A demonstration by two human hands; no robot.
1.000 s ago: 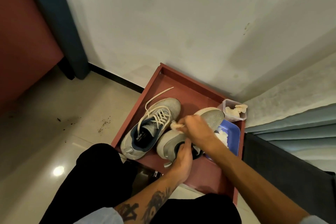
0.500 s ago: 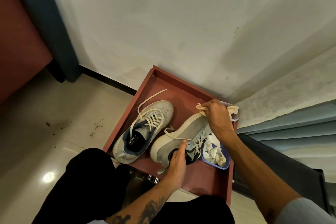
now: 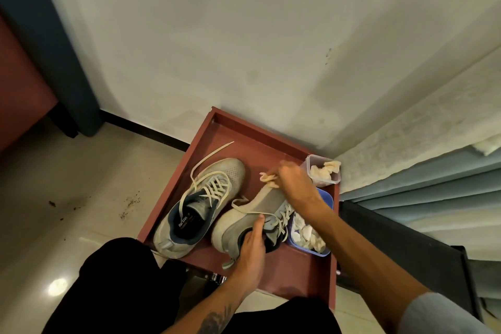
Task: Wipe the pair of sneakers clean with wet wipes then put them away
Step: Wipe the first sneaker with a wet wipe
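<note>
Head view: left hand (image 3: 252, 251) grips heel opening of tilted sneaker (image 3: 267, 199). Right hand (image 3: 294, 184) pinches wet wipe (image 3: 267, 178) at its toe. Second sneaker (image 3: 202, 206) upright, left of left hand. Both in red tray (image 3: 298, 274).

left hand (image 3: 252, 249): curled in a grip, thumb pointed forward | right hand (image 3: 295, 184): stretched farther forward, pinched tight

Red-brown tray (image 3: 271, 144) sits on the tiled floor (image 3: 81, 171). On it: one grey sneaker (image 3: 200, 206) upright, the other sneaker (image 3: 244, 221) tipped sideways, plus a blue tub (image 3: 326, 199) and a clear tub (image 3: 322, 173) along its right edge.
</note>
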